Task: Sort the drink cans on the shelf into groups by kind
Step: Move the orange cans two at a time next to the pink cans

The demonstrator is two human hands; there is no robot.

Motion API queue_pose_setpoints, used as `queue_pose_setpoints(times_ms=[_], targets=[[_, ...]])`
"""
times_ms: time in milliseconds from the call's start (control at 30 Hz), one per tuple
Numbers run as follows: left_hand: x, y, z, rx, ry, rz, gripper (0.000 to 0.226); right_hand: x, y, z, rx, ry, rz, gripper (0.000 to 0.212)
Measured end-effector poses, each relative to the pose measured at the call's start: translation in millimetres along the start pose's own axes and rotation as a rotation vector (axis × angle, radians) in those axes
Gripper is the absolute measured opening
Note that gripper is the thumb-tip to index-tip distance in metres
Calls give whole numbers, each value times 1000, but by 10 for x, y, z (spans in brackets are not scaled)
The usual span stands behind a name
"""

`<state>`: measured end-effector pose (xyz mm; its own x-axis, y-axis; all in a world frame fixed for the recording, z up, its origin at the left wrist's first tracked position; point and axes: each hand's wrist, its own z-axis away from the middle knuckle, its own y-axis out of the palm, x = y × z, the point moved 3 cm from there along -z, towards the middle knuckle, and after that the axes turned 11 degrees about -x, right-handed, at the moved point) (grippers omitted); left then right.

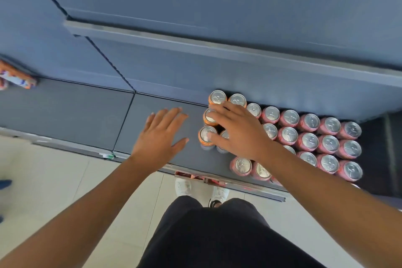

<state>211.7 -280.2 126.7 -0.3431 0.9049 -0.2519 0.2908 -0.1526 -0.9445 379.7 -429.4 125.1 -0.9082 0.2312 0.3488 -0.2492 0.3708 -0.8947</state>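
- Step in hand: separating the orange cans [217, 96] from the pink cans [309, 139] on the shelf [87, 111]. Judged from the layout, the sort is well advanced. The pink group forms a packed block, and the orange group sits at its edge.
- Right hand [238, 135]: spread wide, palm down, above the orange cluster. Its fingers [224, 108] are apart and laid on the can tops. No can is visibly enclosed or pinched.
- Left hand [159, 135]: flat, fingers straight and close together, holding nothing. It hovers over bare shelf just beside the right hand, on the thumb side. Whether it touches the shelf cannot be told.
- Orange cans: directly under and just beyond the right hand's fingertips, upright and touching one another. At least one is partly hidden under the palm.
- Pink cans: on the little-finger side of the right hand and behind its wrist, upright in tight rows. Two more stand at the shelf front, under the right forearm.
- Next move, as judged: slide or lift the orange cans toward the left hand, onto the bare shelf, to open a gap between the groups.
- Precaution: move the touching cans together and keep them upright, since a push near the top can tip one.
- A blurred orange-and-white pack [17, 78] lies well away, beyond the left hand.
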Motion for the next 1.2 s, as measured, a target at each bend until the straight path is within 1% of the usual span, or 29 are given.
queue_pose_setpoints(times_ms=[67, 167, 367, 567, 633, 733, 867, 1033, 1200], targets=[[93, -118, 84, 0, -34, -62, 59, 164, 19, -115, -13, -35, 6, 55], [261, -308, 234, -22, -86, -136, 57, 454, 88, -293, -26, -84, -2, 54], [745, -722, 729, -117, -177, -218, 54, 1183, 296, -672, 8, -174, -21, 48], [1435, -1199, 1512, -205, -309, -272, 57, 2370, 647, -1054, 38, -250, -35, 44], [1695, -1365, 1797, -216, -351, -290, 56, 2824, 794, -1128, 81, -264, -39, 44], [2064, -1591, 2234, -222, -418, -332, 55, 3466, 1020, -1240, 83, -308, -61, 44], [2490, -1864, 2813, -232, -532, -364, 54, 4152, 1301, -1374, 122, -354, -83, 44], [2928, -2108, 3275, -246, -652, -388, 55, 4739, 1599, -1592, 167, -414, -111, 43], [3340, -2198, 3366, -238, -720, -383, 54, 5039, 1916, -1947, 189, -428, -139, 44]])
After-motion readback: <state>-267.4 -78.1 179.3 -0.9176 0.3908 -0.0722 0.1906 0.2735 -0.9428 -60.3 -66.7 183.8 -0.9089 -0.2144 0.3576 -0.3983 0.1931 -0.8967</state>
